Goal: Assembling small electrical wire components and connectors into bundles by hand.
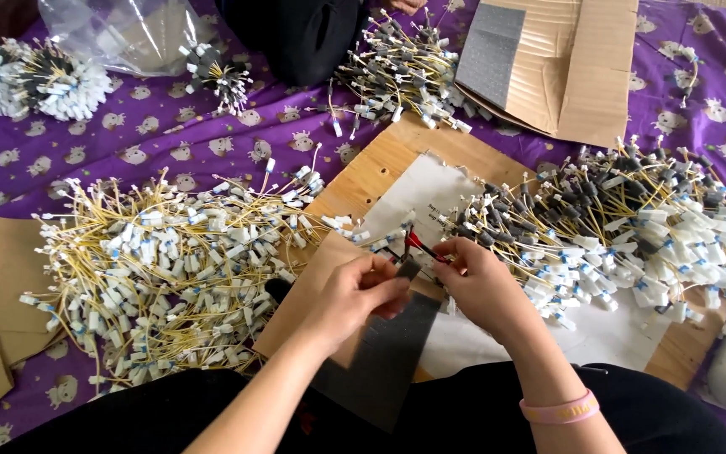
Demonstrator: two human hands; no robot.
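Bare hands meet mid-board | left [363,290] pinches grey foam strip [407,269] | right [476,282] grips red-black wire [416,243]

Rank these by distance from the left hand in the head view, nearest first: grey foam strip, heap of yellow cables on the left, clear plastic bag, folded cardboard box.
From the left hand:
1. Grey foam strip, right under the hand, toward the lap.
2. Heap of yellow cables, on the purple cloth to the hand's left.
3. Folded cardboard box, top right.
4. Clear plastic bag, top left corner.
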